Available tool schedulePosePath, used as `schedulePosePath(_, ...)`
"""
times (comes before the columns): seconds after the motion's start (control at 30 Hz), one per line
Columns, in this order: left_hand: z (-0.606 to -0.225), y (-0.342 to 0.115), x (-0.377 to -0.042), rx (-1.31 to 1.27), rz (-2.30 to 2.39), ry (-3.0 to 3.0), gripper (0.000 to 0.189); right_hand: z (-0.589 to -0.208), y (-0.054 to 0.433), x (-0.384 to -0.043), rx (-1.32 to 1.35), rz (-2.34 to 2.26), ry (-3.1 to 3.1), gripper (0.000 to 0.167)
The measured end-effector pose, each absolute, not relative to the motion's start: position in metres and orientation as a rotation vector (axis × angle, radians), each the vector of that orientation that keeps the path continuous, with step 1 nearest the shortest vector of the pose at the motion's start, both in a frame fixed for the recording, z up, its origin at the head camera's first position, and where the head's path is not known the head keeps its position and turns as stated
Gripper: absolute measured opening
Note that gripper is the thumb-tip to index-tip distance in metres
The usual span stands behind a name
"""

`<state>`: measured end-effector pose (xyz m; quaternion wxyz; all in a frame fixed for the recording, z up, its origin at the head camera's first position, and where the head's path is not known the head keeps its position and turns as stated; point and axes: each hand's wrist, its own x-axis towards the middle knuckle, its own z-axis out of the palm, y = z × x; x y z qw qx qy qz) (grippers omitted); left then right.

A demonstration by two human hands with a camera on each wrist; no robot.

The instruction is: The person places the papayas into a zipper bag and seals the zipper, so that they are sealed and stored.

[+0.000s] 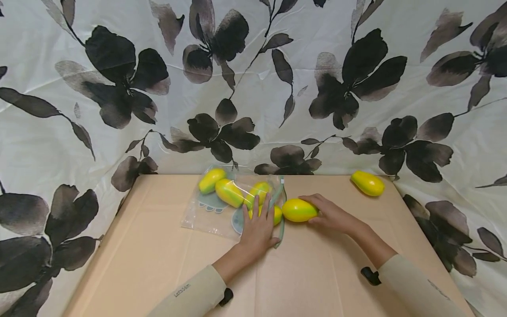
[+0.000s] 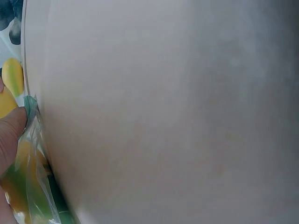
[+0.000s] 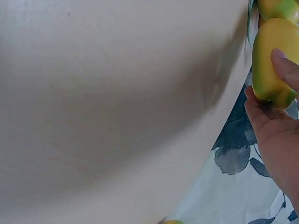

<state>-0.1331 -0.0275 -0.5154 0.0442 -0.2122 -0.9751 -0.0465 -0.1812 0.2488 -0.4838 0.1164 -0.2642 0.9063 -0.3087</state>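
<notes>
A clear zip bag lies on the board with several yellow-green mangoes inside. My left hand rests on the bag near its zip end, fingers stretched over a mango under the plastic. In the left wrist view, the thumb is beside the bag's green zip edge. At the mouth of the bag, my right hand grips another mango by its right end. The right wrist view shows the thumb on top of this mango and the fingers under it.
One more mango lies near the far right corner of the tan board. Behind the board and at its sides hangs white cloth with dark flowers. Pale green printed patches show on the bag.
</notes>
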Motion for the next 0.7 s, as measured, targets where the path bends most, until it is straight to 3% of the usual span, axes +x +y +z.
schedulePosePath(0.7,-0.514,-0.027,-0.133,-0.681,-0.005,-2.893,0.118,-0.483,0.223,-0.184,-0.935,-0.837,2.553,0.071)
